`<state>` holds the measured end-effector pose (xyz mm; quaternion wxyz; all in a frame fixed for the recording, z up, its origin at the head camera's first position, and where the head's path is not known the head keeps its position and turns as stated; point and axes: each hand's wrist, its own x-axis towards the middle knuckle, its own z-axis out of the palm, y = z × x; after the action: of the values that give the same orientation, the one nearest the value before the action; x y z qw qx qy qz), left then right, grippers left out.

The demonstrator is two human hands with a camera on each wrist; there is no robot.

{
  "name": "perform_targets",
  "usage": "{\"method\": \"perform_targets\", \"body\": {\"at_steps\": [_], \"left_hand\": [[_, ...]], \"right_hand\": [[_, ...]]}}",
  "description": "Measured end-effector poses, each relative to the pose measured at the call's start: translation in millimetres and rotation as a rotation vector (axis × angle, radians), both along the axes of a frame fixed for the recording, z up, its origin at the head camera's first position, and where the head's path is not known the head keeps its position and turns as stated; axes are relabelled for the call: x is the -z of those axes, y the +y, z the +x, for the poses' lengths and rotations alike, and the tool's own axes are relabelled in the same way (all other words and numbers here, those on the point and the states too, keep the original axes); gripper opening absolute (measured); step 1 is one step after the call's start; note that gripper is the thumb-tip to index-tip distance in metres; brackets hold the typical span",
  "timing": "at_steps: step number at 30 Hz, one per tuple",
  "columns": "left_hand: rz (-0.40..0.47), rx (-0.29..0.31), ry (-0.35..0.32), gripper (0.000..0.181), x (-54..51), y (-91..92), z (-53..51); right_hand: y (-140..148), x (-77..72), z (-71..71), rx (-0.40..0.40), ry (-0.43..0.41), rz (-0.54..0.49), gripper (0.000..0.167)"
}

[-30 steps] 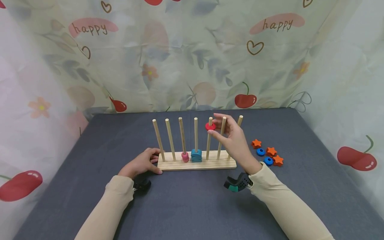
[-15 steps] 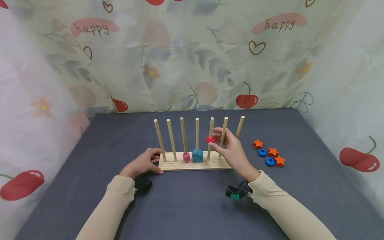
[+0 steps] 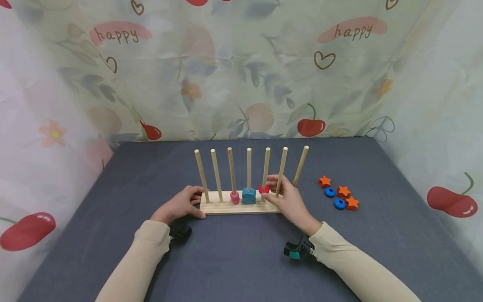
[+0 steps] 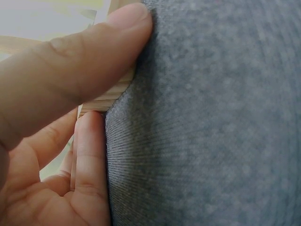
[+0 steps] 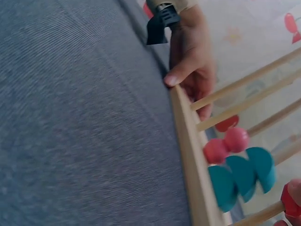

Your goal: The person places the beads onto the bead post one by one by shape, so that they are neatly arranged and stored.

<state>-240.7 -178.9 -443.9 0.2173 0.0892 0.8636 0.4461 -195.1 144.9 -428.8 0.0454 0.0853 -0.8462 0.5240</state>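
The left hand point(image 3: 179, 206) holds the left end of a wooden base point(image 3: 241, 209) with several upright pegs, its thumb on the front corner; the left wrist view shows the thumb point(image 4: 70, 70) against the wood point(image 4: 106, 100). Low on the peg just right of the teal pieces point(image 3: 248, 196), the right hand point(image 3: 293, 207) pinches a red piece point(image 3: 264, 189) that is around the peg. Pink beads point(image 3: 235, 198) sit on the peg left of the teal ones. In the right wrist view the red piece point(image 5: 288, 202) is between fingertips at the lower right edge.
Orange stars point(image 3: 343, 192) and two blue rings point(image 3: 340, 204) lie on the dark cloth point(image 3: 234, 260) right of the base. A patterned curtain point(image 3: 226, 84) hangs behind and at the sides. The outer pegs point(image 3: 300, 165) rise around the right hand.
The right hand has moved down along the peg with the red piece, from near its top to close above the base. The left hand has stayed at the base's left end.
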Motion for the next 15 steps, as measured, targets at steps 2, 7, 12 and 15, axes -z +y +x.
{"method": "perform_targets", "body": {"at_steps": [2,7,12,15], "left_hand": [[-0.001,0.001,0.001,0.075,0.1,0.2,-0.2],[-0.002,-0.001,0.004,0.075,0.3,0.6,-0.3],[-0.001,0.009,0.006,0.077,0.0,0.0,0.0],[-0.008,0.006,0.006,0.077,-0.5,0.4,0.1]], "right_hand": [[0.5,5.0,-0.4,-0.002,-0.012,-0.009,0.050],[0.9,16.6,-2.5,-0.016,-0.019,-0.029,0.049],[0.5,23.9,-4.5,-0.016,-0.037,-0.033,0.049],[-0.1,25.8,-5.0,-0.012,-0.029,-0.019,0.049]]}}
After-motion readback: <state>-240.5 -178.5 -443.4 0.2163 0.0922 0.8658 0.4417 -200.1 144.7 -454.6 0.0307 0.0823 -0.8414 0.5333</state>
